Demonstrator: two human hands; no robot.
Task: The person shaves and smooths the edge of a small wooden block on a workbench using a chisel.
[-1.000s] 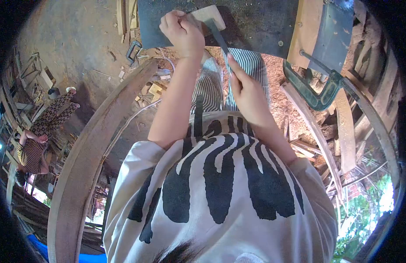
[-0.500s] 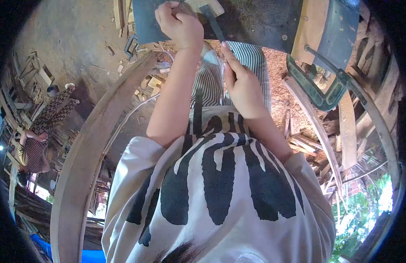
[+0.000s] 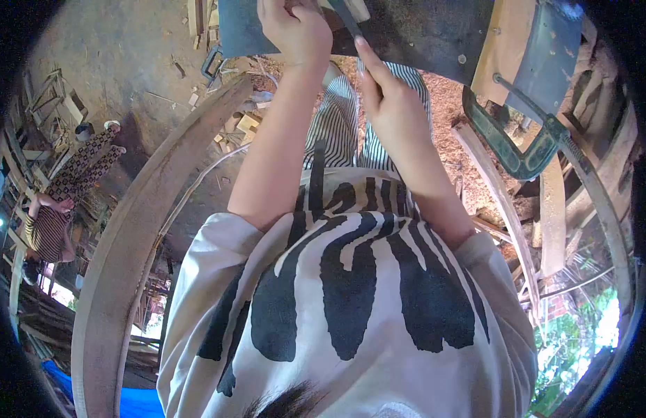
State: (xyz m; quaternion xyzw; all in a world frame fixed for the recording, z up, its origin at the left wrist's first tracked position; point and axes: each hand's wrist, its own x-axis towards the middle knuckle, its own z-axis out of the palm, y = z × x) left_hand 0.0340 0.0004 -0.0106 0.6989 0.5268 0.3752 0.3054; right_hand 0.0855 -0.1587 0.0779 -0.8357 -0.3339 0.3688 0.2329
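My right hand (image 3: 396, 104) is closed around the near end of a flat dark metal tool (image 3: 348, 19), like a file or chisel, index finger stretched along it. The tool reaches over a pale wood piece (image 3: 358, 8) on the dark bench top (image 3: 427, 38); its far end is cut off by the frame's upper edge. Left of the tool, my left hand (image 3: 295, 31) is curled above the bench beside the wood piece. What its fingers hold, if anything, is hidden.
A green G-clamp (image 3: 511, 157) grips the bench's right side; a smaller clamp (image 3: 211, 64) sits at the left corner. A long curved wooden plank (image 3: 149, 188) rises on my left. Wood scraps (image 3: 248, 125) and shavings (image 3: 452, 104) cover the floor. Another person (image 3: 51, 216) is far left.
My right hand and the tool have moved forward over the wood piece, and the tool's far end has left the frame. My left hand has also shifted up in the view, still curled.
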